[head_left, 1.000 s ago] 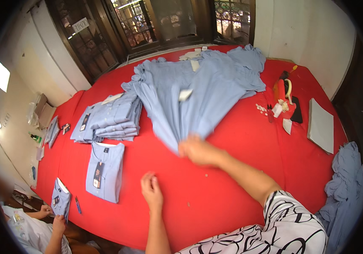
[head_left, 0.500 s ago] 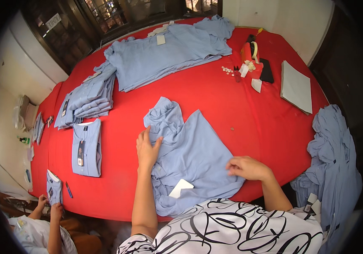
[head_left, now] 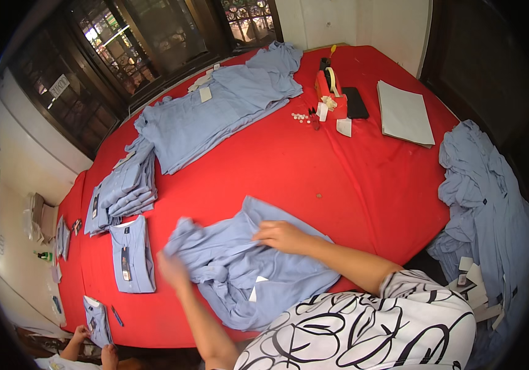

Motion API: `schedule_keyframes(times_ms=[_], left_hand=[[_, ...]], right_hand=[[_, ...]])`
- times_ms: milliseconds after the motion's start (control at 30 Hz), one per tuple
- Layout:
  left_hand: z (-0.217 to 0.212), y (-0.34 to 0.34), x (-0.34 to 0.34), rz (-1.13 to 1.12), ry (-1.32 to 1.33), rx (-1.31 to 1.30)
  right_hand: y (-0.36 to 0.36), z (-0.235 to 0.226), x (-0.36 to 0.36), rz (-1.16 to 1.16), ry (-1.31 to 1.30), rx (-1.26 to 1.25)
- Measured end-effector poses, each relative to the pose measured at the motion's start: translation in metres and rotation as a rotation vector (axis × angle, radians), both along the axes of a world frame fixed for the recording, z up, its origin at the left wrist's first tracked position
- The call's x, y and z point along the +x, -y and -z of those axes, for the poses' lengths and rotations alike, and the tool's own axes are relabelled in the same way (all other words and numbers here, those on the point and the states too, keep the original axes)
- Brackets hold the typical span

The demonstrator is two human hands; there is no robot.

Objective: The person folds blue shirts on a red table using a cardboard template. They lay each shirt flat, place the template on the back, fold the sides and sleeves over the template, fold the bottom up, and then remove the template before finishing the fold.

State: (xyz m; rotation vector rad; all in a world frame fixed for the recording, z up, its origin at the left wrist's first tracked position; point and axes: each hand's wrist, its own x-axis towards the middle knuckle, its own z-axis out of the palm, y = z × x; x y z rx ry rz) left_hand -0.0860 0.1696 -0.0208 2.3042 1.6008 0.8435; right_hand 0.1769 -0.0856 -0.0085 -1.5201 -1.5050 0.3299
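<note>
A crumpled light-blue shirt [head_left: 227, 262] lies spread in front of me on the red-covered table, a white card [head_left: 258, 288] partly tucked in its folds. Over the shirt's upper middle, my right hand [head_left: 283, 237] has its fingers closed on a bit of the fabric. My left hand [head_left: 173, 269] is at the shirt's left edge, smeared by motion, so its fingers cannot be read. Left of it lies a neatly folded blue shirt [head_left: 141, 256] with a dark hang tag [head_left: 126, 264].
Folded shirts [head_left: 126, 194] are stacked at the left. Flat shirts [head_left: 215, 117] lie along the back. A red tape dispenser [head_left: 325, 85], white buttons [head_left: 301, 118] and paper sheets [head_left: 405, 114] are at back right. Loose shirts [head_left: 486, 203] hang at right. Another person's hands [head_left: 79, 335] hold a folded shirt [head_left: 97, 320].
The view has shifted. My right hand has gone from the shirt's right side to its upper middle and closed on cloth. My left hand has moved left, and the shirt is more bunched.
</note>
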Motion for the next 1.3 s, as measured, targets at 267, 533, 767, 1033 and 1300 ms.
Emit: schedule_keyframes(times_ms=[267, 533, 767, 1033, 1300], left_hand=[[-0.123, -0.025, -0.066, 0.056, 0.241, 0.101], [-0.041, -0.011, 0.007, 0.146, 0.24, -0.038], [0.015, 0.042, 0.047, 0.079, 0.062, 0.061], [0.017, 0.044, 0.046, 0.098, 0.07, 0.155], [0.015, 0.046, 0.046, 0.086, 0.063, 0.122]], right_hand=[[0.145, -0.129, 0.092, 0.083, -0.232, -0.162], [0.13, -0.031, 0.08, 0.411, 0.215, -0.247], [0.068, -0.047, 0.062, 0.492, -0.002, -0.186], [0.012, -0.007, 0.048, 0.598, 0.096, -0.355], [0.017, 0.007, 0.044, 0.601, 0.256, -0.258]])
